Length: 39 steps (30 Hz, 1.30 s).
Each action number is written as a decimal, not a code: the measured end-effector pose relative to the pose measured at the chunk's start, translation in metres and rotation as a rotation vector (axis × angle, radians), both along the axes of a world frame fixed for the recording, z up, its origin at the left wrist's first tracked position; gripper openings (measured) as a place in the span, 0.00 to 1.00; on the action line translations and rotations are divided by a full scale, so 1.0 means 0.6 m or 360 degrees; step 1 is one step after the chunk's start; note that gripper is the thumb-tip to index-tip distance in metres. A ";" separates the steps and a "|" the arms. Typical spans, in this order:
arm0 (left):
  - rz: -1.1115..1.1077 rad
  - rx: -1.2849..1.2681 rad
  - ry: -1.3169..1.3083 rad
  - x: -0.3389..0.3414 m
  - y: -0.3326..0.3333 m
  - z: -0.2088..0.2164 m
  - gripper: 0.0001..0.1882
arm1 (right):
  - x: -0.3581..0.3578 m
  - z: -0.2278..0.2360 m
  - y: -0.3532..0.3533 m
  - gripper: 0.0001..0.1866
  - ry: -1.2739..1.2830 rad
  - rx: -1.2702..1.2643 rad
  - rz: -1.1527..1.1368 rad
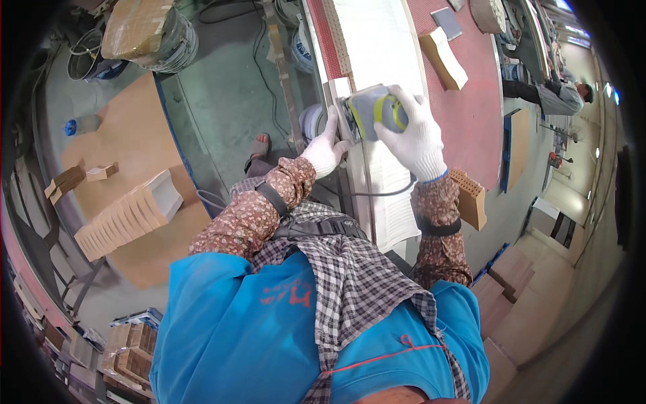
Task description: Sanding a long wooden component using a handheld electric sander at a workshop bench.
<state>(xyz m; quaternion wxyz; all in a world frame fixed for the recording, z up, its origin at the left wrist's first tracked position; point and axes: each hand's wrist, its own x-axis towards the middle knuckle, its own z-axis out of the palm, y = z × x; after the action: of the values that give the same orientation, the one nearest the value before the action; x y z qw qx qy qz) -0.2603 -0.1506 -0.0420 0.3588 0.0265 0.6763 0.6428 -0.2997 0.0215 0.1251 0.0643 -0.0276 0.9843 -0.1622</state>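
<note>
My right hand (418, 138), in a white knit glove, is wrapped round a grey and lime-green power sander (372, 111). The sander's flat face is against a narrow pale board piece (340, 91) at the bench edge. My left hand (324, 151), gloved too, grips this piece at its near end, index finger stretched along its left side and thumb on the right. The piece's lower part is hidden by hand and sander. Under my right hand lies a long row of white slats (387, 47).
A curved wooden block (444, 60) and a grey pad (447, 23) lie on the red bench top (471, 101). A perforated tan block (470, 198) is right of my forearm. Several curved wooden pieces (131, 215) stand on the left table (151, 259). A cable (377, 194) crosses below my hands.
</note>
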 end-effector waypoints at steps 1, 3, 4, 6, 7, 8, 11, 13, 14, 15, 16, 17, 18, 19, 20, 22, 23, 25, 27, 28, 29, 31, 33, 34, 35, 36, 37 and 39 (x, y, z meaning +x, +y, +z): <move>0.0064 0.0119 -0.0114 -0.003 0.002 0.009 0.53 | -0.016 -0.006 -0.001 0.36 0.0070 -0.0044 0.0038; 0.0016 0.0057 -0.0168 -0.009 -0.002 0.029 0.53 | -0.051 -0.007 -0.007 0.37 0.0075 -0.0014 0.0066; -0.0040 -0.0003 -0.0223 -0.014 -0.006 0.039 0.53 | -0.067 -0.005 -0.013 0.37 0.0080 0.0017 0.0086; -0.0063 -0.0053 -0.0124 -0.010 -0.002 0.020 0.53 | -0.095 0.004 -0.028 0.36 0.0086 0.0008 0.0093; -0.0083 -0.0108 -0.0029 -0.006 0.000 0.009 0.53 | -0.107 0.009 -0.037 0.37 0.0010 0.0040 0.0078; -0.0077 -0.0109 -0.0027 -0.002 0.002 0.000 0.53 | -0.117 0.011 -0.041 0.39 -0.0066 0.0074 0.0061; -0.0035 -0.0171 0.0098 0.000 0.003 -0.004 0.54 | -0.114 0.000 -0.034 0.38 -0.0039 0.0054 0.0091; -0.0051 -0.0129 0.0012 -0.002 -0.001 0.007 0.53 | -0.092 0.000 -0.026 0.38 -0.0075 0.0024 0.0092; -0.0042 -0.0125 0.0009 -0.002 -0.002 0.011 0.53 | -0.072 0.000 -0.019 0.37 -0.0059 0.0036 0.0061; -0.0027 -0.0045 -0.0072 -0.002 -0.003 0.014 0.52 | -0.054 0.002 -0.013 0.37 -0.0044 0.0047 0.0030; -0.0016 0.0034 -0.0149 -0.003 -0.002 0.017 0.52 | -0.038 0.006 -0.006 0.37 -0.0044 0.0049 0.0033; -0.0010 0.0033 -0.0152 -0.004 -0.004 0.020 0.52 | -0.024 0.009 -0.001 0.37 -0.0088 0.0030 -0.0014; 0.0008 0.0055 -0.0191 -0.005 -0.005 0.023 0.52 | -0.014 0.012 0.001 0.38 -0.0132 0.0010 -0.0061; 0.0013 0.0082 -0.0226 -0.007 -0.006 0.025 0.52 | -0.010 0.017 0.000 0.38 -0.0128 0.0004 -0.0047; 0.0008 0.0082 -0.0225 -0.006 -0.006 0.025 0.52 | -0.012 0.016 0.000 0.38 -0.0127 0.0004 -0.0052; 0.0007 0.0086 -0.0192 -0.005 -0.005 0.022 0.52 | -0.026 0.010 0.001 0.37 -0.0054 0.0003 0.0019; 0.0004 0.0083 -0.0187 -0.004 -0.005 0.022 0.52 | -0.038 0.008 -0.002 0.37 -0.0048 0.0000 0.0016; -0.0007 0.0082 -0.0170 -0.004 -0.002 0.020 0.53 | -0.070 0.007 -0.018 0.37 -0.0032 0.0063 0.0089; -0.0014 0.0018 -0.0085 0.000 0.001 0.003 0.54 | -0.105 0.007 -0.035 0.37 -0.0060 0.0072 0.0101; -0.0029 -0.0038 -0.0003 0.000 0.003 0.000 0.54 | -0.119 0.004 -0.041 0.38 -0.0093 0.0089 0.0104; -0.0033 -0.0033 0.0003 0.000 0.004 -0.003 0.54 | -0.130 0.001 -0.046 0.38 -0.0041 0.0097 0.0119; -0.0059 -0.0104 0.0063 0.000 0.006 -0.007 0.54 | -0.139 0.003 -0.060 0.38 -0.0020 0.0117 0.0122; -0.0057 -0.0113 0.0087 0.003 0.010 -0.019 0.54 | -0.140 -0.009 -0.053 0.38 0.0097 0.0141 0.0177; -0.0043 -0.0134 0.0095 0.004 0.008 -0.018 0.55 | -0.134 -0.009 -0.051 0.38 0.0100 0.0141 0.0183; -0.0038 -0.0134 0.0096 0.003 0.007 -0.017 0.55 | -0.122 -0.006 -0.048 0.38 0.0012 0.0090 0.0151; -0.0043 -0.0150 0.0083 0.002 0.006 -0.016 0.55 | -0.107 -0.002 -0.045 0.38 -0.0078 0.0039 0.0119; -0.0056 -0.0160 0.0068 0.002 0.006 -0.011 0.55 | -0.088 0.001 -0.040 0.38 -0.0129 0.0084 0.0079; -0.0017 -0.0109 0.0077 0.003 0.003 -0.007 0.54 | -0.052 0.008 -0.026 0.38 -0.0118 0.0109 0.0068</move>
<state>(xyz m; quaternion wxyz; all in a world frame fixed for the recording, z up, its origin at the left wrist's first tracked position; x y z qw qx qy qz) -0.2585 -0.1488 -0.0462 0.3463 0.0333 0.7063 0.6166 -0.3307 0.0059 0.1301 0.1050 -0.0405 0.9854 -0.1278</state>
